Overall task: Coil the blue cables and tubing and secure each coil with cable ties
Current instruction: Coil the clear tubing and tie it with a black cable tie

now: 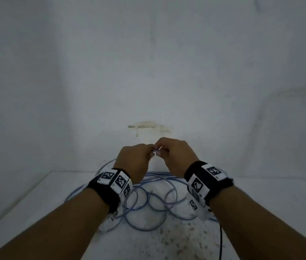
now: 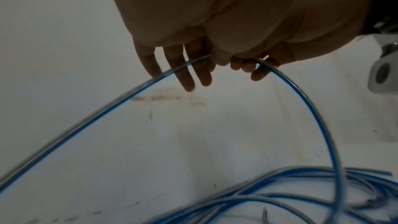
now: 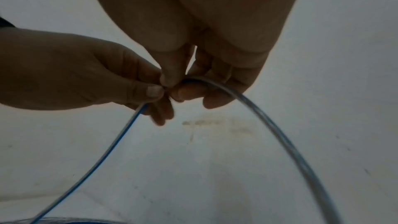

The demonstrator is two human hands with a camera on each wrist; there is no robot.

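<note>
Above the white table (image 1: 36, 203) both hands meet and pinch one length of translucent blue tubing (image 3: 277, 134). My left hand (image 1: 150, 152) pinches it between thumb and forefinger, and one end drops away to the left (image 2: 90, 118). My right hand (image 1: 163, 150) grips it right beside the left, thumb (image 3: 172, 77) on top, and the other end arcs down to the right (image 2: 318, 122). Below the hands a loose tangle of blue cables and tubing (image 1: 148, 205) lies on the table. No cable tie shows in any view.
A bare white wall with a brownish stain (image 1: 148, 126) stands just behind the table's back edge. A thin black cord (image 1: 221, 241) hangs from the right wrist band. The tabletop near me is speckled with dirt (image 1: 176, 239).
</note>
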